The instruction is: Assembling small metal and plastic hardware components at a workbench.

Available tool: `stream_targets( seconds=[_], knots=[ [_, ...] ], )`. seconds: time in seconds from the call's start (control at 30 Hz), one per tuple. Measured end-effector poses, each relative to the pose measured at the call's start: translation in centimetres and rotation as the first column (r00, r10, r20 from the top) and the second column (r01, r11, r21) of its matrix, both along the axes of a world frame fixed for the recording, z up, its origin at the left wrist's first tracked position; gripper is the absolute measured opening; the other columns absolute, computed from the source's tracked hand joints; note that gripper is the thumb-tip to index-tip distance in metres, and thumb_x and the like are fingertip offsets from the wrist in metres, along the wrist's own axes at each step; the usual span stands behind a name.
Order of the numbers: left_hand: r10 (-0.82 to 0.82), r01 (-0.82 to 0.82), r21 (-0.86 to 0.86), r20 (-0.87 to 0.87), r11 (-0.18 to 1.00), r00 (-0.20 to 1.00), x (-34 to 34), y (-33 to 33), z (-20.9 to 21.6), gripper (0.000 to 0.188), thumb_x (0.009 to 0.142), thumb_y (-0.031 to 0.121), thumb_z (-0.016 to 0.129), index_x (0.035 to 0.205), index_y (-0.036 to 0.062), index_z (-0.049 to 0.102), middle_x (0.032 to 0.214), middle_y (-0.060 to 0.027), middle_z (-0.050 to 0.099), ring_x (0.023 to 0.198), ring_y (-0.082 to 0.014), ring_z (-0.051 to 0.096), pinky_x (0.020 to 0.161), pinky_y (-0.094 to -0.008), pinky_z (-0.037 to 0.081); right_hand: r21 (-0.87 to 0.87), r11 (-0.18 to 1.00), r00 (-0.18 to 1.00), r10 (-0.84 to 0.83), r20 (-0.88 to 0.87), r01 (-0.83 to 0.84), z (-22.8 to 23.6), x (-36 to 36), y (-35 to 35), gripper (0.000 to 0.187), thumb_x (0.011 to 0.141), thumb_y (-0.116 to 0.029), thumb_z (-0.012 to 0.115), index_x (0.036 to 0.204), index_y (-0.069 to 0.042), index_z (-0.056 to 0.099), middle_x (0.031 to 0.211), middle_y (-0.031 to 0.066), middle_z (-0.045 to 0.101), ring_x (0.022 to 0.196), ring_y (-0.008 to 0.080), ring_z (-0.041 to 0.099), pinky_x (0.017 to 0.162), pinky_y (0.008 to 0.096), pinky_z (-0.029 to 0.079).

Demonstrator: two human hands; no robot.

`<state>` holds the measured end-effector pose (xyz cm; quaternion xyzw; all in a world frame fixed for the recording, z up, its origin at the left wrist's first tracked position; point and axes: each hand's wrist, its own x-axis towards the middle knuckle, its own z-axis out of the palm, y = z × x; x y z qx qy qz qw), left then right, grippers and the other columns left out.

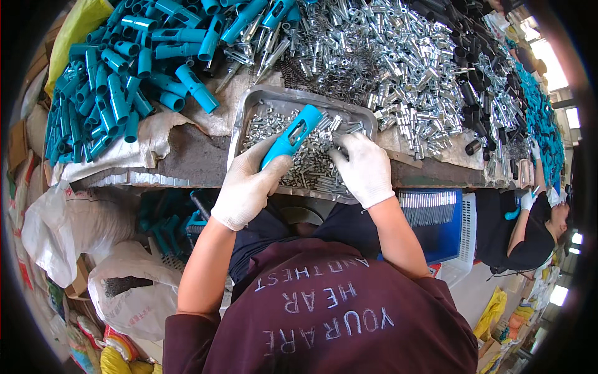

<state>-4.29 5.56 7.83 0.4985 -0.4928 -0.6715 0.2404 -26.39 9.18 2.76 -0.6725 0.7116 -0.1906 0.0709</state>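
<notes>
My left hand (244, 190), in a white knit glove, is wrapped round the lower end of a teal slotted tube (290, 138). The tube tilts up to the right, and a long slot shows in its upper part. Below it lies a shallow metal tray (250, 103) with small silver pins and fittings (261, 129). My right hand (364, 167), gloved the same way, reaches into the tray's right side. Its fingers are bent and pressed together among the small metal parts; whatever sits at the fingertips is too small or hidden to name.
Teal tubes (115, 103) are heaped at the far left. Coil springs (346, 71) and silver metal fittings (414, 68) pile up behind the tray. A blue crate (448, 234) of metal rods stands below the table on the right. A co-worker (529, 224) works farther right.
</notes>
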Motion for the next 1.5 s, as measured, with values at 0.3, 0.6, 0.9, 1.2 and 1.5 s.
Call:
stream_targets(
  seconds=[0.3,0.6,0.9,1.2,1.5],
  knots=[
    [-0.051,0.054,-0.096,0.035,0.994,0.998,-0.6,0.3,-0.2,0.046,0.093,0.024,0.062,0.131,0.0,0.055,0.072,0.0049,0.05,0.059,-0.0021,0.042,0.046,-0.0197,0.032,-0.214,0.964,0.733,0.03,0.679,0.159,4.2,3.0,0.9,0.002,0.08,-0.003,0.071,0.079,-0.005,0.07,0.078,0.0093,0.068,0.065,0.0216,0.065,0.06,0.0322,0.05],
    [-0.082,0.139,-0.267,0.214,0.954,0.974,-1.8,0.9,-0.5,0.038,0.09,0.022,0.062,0.121,0.0021,0.06,0.084,-0.0155,0.065,0.071,-0.0219,0.065,0.07,-0.0347,0.05,-0.56,0.823,0.978,0.183,0.102,-0.095,2.2,3.7,0.1,0.014,0.074,-0.01,0.077,0.083,-0.014,0.068,0.076,0.0043,0.066,0.061,0.0217,0.065,0.053,0.0317,0.051],
    [-0.038,0.128,-0.428,0.212,0.895,0.977,-2.9,2.7,0.7,0.043,0.088,0.015,0.065,0.126,-0.0028,0.057,0.088,-0.0125,0.067,0.079,-0.0141,0.061,0.075,-0.0311,0.05,-0.1,0.981,0.604,-0.022,0.796,0.168,1.3,2.3,1.3,0.016,0.08,-0.009,0.069,0.095,-0.004,0.066,0.085,0.0094,0.067,0.07,0.0182,0.065,0.062,0.0301,0.05],
    [-0.088,0.162,-0.445,0.182,0.881,0.979,-5.8,2.7,0.8,0.032,0.09,0.02,0.06,0.115,-0.0006,0.062,0.088,-0.0233,0.065,0.082,-0.037,0.067,0.073,-0.0391,0.051,0.039,0.987,-0.273,0.005,0.962,0.157,1.3,2.6,2.9,0.028,0.099,-0.019,0.055,0.118,0.001,0.055,0.107,0.0085,0.062,0.096,0.0143,0.059,0.089,0.0308,0.048],
    [0.01,0.595,-0.698,0.652,0.399,0.758,-5.2,-2.5,-4.5,0.013,0.085,0.02,0.066,0.095,0.0121,0.068,0.088,-0.0068,0.063,0.085,-0.0285,0.066,0.072,-0.0395,0.054,0.146,0.916,-0.424,0.028,0.905,0.374,1.2,-1.2,3.2,0.039,0.104,-0.039,0.045,0.119,-0.004,0.053,0.1,0.0077,0.059,0.088,0.0186,0.061,0.075,0.0335,0.053]
  ],
)
